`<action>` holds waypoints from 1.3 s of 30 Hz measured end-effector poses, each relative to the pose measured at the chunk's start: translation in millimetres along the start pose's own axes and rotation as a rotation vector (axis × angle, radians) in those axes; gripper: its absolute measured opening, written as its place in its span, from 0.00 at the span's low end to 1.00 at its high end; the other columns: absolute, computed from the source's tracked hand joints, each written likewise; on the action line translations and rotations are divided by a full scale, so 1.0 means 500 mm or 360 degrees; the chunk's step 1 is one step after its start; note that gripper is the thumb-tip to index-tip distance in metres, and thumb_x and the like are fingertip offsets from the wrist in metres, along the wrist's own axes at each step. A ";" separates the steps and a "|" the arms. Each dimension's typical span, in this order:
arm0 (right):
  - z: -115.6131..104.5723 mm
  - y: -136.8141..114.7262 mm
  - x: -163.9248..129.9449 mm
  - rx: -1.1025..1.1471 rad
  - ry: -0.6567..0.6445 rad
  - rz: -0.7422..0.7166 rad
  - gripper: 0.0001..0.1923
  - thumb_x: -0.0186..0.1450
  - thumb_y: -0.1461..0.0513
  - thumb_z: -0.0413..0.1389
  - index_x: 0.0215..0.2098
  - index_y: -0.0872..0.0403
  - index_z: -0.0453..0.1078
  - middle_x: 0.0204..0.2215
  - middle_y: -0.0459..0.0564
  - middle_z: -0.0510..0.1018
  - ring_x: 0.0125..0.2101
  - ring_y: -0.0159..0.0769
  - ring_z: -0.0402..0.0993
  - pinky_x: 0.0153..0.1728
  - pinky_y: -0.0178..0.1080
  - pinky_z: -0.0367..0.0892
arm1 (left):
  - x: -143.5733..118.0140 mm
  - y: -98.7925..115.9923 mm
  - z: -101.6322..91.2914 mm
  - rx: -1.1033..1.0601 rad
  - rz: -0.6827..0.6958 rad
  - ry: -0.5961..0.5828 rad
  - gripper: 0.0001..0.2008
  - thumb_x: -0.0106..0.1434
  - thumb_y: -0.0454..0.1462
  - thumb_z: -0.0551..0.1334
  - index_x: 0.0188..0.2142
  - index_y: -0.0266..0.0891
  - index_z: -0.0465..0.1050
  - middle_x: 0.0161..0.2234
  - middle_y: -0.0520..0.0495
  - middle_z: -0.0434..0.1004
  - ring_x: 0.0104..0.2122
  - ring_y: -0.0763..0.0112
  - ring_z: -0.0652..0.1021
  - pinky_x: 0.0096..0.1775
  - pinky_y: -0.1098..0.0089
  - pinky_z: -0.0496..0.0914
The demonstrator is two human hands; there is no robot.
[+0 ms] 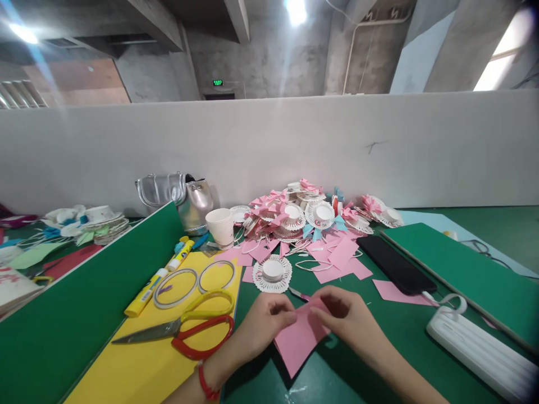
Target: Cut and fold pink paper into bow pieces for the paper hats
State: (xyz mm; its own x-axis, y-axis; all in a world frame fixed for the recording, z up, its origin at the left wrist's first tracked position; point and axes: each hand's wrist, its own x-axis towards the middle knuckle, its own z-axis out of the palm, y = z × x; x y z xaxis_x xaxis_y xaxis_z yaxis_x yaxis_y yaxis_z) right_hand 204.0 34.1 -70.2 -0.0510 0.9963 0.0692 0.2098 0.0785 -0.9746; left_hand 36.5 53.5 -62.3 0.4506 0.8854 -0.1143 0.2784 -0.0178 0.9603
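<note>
A small sheet of pink paper [298,342] is held between my two hands just above the green table, one corner pointing toward me. My left hand [269,321] pinches its left edge between thumb and fingers. On the opposite edge, my right hand [346,314] pinches the paper in the same way. Just beyond my fingers lies a thin tool [298,293] with a purplish end, partly hidden by the hands. Behind it rests a white paper piece with a fringed round brim [272,273] and a raised centre, like a little hat.
Scissors [181,331], tape rings [176,288] and glue sticks [145,292] lie on yellow card at left, beside a green divider [105,258]. Behind are a paper cup [220,227] and a pile of decorated paper hats [290,210]. Right: a phone [393,264] and white power bank [480,348].
</note>
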 end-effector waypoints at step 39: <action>-0.074 -0.019 0.013 -0.0373 0.0321 -0.0061 0.12 0.56 0.57 0.54 0.20 0.56 0.70 0.16 0.46 0.71 0.19 0.33 0.65 0.20 0.33 0.60 | -0.002 0.030 -0.061 0.0146 0.0064 0.0155 0.07 0.50 0.31 0.53 0.18 0.38 0.63 0.14 0.56 0.64 0.18 0.74 0.68 0.25 0.75 0.60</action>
State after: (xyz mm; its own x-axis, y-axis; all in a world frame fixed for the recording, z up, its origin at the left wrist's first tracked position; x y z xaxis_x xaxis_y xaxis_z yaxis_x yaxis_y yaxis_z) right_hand 237.7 41.1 -52.6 0.1268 0.9774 0.1690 0.4320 0.0990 -0.8964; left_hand 14.2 66.6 -39.8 0.3799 0.9239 -0.0467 0.3401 -0.0925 0.9358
